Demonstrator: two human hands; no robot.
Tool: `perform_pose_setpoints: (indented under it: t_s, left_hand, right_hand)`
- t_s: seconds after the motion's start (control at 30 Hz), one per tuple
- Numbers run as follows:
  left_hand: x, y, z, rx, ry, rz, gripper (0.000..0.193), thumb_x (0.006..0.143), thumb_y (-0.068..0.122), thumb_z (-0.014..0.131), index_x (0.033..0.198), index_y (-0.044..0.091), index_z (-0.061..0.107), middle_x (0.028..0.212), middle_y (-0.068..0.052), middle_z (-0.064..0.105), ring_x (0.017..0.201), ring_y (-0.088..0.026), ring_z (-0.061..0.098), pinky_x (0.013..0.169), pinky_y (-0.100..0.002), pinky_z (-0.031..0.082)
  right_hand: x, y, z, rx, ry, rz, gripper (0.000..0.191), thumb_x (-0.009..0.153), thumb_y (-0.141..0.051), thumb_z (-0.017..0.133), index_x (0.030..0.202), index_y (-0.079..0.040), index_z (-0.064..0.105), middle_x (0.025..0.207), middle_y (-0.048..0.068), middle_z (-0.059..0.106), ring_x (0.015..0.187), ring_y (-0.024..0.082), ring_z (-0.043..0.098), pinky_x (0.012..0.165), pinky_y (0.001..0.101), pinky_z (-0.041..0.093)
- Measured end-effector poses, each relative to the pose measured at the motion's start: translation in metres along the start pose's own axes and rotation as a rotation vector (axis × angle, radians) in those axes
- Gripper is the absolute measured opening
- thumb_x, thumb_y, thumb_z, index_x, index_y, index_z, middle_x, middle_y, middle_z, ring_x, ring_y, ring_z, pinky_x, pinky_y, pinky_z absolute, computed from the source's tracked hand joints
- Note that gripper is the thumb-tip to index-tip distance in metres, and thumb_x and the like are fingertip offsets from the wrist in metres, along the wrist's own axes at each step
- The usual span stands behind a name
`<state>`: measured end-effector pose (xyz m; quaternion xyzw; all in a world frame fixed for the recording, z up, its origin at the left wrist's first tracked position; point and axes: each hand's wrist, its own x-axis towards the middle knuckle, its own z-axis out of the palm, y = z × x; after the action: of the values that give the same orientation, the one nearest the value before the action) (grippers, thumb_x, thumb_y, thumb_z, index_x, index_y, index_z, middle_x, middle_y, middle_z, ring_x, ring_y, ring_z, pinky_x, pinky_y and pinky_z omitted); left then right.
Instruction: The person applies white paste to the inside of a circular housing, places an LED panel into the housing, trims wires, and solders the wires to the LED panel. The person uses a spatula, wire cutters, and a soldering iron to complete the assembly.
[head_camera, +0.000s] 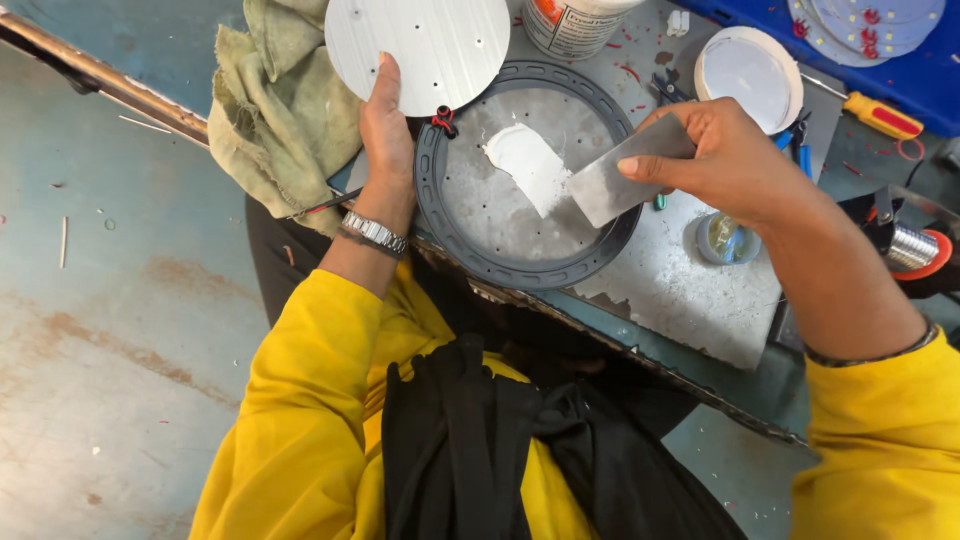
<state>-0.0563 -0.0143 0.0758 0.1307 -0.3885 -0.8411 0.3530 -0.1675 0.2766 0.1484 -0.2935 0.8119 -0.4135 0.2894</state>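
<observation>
Head view, work in hand: we judge the step to be spreading white paste (528, 165) over the grey round housing (527, 190), whose dark ribbed rim lies flat on the table (690, 290) directly ahead of the person
Head view, right hand: the right hand (722, 160) pinches a flat metal scraper (622, 172) between thumb and fingers; we see its lower edge resting on the housing floor, just beside the paste patch
Head view, left hand: the left hand (385, 130) grips the edge of a white ribbed disc (418, 50), thumb on the face, and holds it tilted above the far left of the housing rim; red and black wires (443, 121) show at the disc's lower edge
Head view, paste coverage: we note one irregular patch near the centre; most of the perforated floor is bare metal
Head view, surroundings: an olive rag (280, 110) lies left of the housing; a white tub (575, 22) and its loose lid (750, 72) stand beyond; a yellow-handled screwdriver (882, 115) lies far right; a small tape roll (722, 238) sits near the right wrist
Head view, next move, our judgement: it calls for drawing the scraper flat across the bare floor to thin the paste evenly, clear of the small holes, while the disc is kept off the wet surface
</observation>
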Motion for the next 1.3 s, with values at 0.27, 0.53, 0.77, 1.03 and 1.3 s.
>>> perform_pose_setpoints:
  t_s: [0.27,0.53,0.77,1.03,1.3]
  left_hand:
    - [-0.007,-0.020,-0.016,-0.104,0.030,-0.104,0.063,0.105,0.037,0.058,0.145,-0.010,0.047,0.143,-0.015,0.058,0.126,-0.023,0.060,0.111,-0.036,0.046]
    - [-0.020,-0.035,-0.038,-0.315,0.086,-0.395,0.061,0.102,0.037,0.057,0.148,-0.001,0.043,0.142,-0.012,0.058,0.126,-0.024,0.060,0.109,-0.042,0.050]
    - [-0.028,-0.055,-0.043,-0.464,0.129,-0.389,0.062,0.103,0.039,0.055,0.150,0.000,0.041,0.145,-0.011,0.055,0.128,-0.023,0.059,0.110,-0.040,0.049]
    - [-0.034,-0.056,-0.037,-0.478,0.149,-0.336,0.064,0.103,0.039,0.056,0.150,-0.001,0.039,0.144,-0.014,0.054,0.128,-0.024,0.059,0.109,-0.041,0.049]
    - [-0.032,-0.054,-0.032,-0.490,0.136,-0.315,0.068,0.103,0.040,0.057,0.152,-0.004,0.036,0.146,-0.016,0.053,0.129,-0.026,0.058,0.110,-0.041,0.049]
  right_hand:
    - [0.022,-0.001,0.013,-0.705,0.236,-0.062,0.061,0.078,-0.028,0.095,0.119,0.009,0.069,0.081,0.016,0.069,0.074,0.019,0.065,0.063,0.0326,0.050]
    - [-0.005,-0.034,-0.012,-0.577,0.155,0.037,0.028,0.087,-0.031,0.079,0.104,-0.009,0.079,0.078,0.005,0.074,0.068,0.014,0.068,0.062,0.0314,0.052]
    - [-0.006,-0.078,0.001,-0.771,0.113,0.258,0.030,0.089,-0.029,0.074,0.118,-0.022,0.081,0.067,0.012,0.066,0.053,0.025,0.057,0.052,0.0399,0.046]
    - [0.019,-0.091,0.053,-0.799,0.139,-0.084,0.023,0.092,-0.021,0.068,0.110,-0.013,0.080,0.074,0.016,0.070,0.063,0.034,0.066,0.063,0.0420,0.053]
    - [0.026,-0.119,0.077,-0.794,0.029,-0.107,0.024,0.092,-0.019,0.067,0.111,-0.008,0.077,0.074,0.019,0.069,0.067,0.038,0.068,0.066,0.0451,0.054]
